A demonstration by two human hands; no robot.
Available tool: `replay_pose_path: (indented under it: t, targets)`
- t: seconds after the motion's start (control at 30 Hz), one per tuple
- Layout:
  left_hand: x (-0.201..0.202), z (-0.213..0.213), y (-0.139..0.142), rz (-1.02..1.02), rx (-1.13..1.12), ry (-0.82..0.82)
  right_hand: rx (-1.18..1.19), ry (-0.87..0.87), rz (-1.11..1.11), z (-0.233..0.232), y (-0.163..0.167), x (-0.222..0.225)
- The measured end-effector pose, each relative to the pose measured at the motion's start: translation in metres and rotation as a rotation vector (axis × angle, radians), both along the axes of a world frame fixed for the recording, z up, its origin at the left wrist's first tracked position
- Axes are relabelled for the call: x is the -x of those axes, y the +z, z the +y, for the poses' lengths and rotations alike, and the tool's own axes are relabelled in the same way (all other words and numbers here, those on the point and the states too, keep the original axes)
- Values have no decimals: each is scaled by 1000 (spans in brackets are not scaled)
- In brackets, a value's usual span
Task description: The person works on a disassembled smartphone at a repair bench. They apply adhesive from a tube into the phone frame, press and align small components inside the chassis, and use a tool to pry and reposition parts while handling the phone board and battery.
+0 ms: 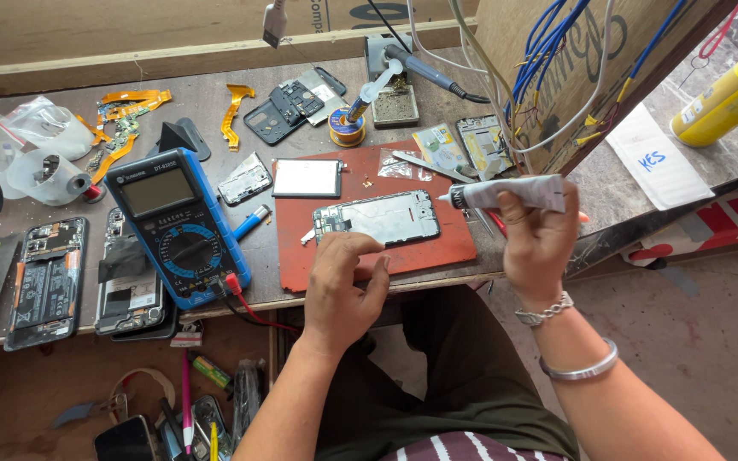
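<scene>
My workbench runs the width of the view, boxed in by a wooden back wall and, on my right, a slanted board hung with blue and white wires. Its front edge sits just under my wrists, and nearly every part of its top carries parts, so the only bare room lies on the red mat near its front and right edges. That mat lies mid-bench, its near edge almost flush with the bench's front edge. Left of it stands a blue multimeter, tilted, its red and black leads trailing over the edge. Further left lie two opened phones, backs off.

On the mat sits the opened phone frame, lying flat and lengthwise, silvery inside with a small circuit board at its left end. A white-faced screen panel lies just above it, apart.

My left hand rests on the mat's near edge, fingers loosely curled and holding nothing, fingertips just touching the frame's lower side. My right hand hovers past the mat's right edge, closed around a white glue tube with its dark nozzle pointing left toward the frame.
</scene>
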State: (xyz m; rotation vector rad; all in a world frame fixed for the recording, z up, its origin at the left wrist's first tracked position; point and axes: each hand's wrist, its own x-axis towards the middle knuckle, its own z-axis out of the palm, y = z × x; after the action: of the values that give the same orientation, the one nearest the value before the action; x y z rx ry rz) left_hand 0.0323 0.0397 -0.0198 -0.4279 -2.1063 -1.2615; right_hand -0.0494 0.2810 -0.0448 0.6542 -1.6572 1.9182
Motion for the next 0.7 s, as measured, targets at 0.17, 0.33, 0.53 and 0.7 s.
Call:
replay_pose_path:
  t: [0.17,0.33,0.53,0.7]
  targets:
    - [0,0,3,59,109,30,-96,-50,-1,-9,-8,-1]
    - [1,2,4,5,147,19,-119,-51,11,-9,-7,-4]
    - [1,2,6,24,185,16,-235,-153,-31,-7,-7,-5]
    - [2,2,6,4,194,17,-226,-128,-43,-8,-6,-5]
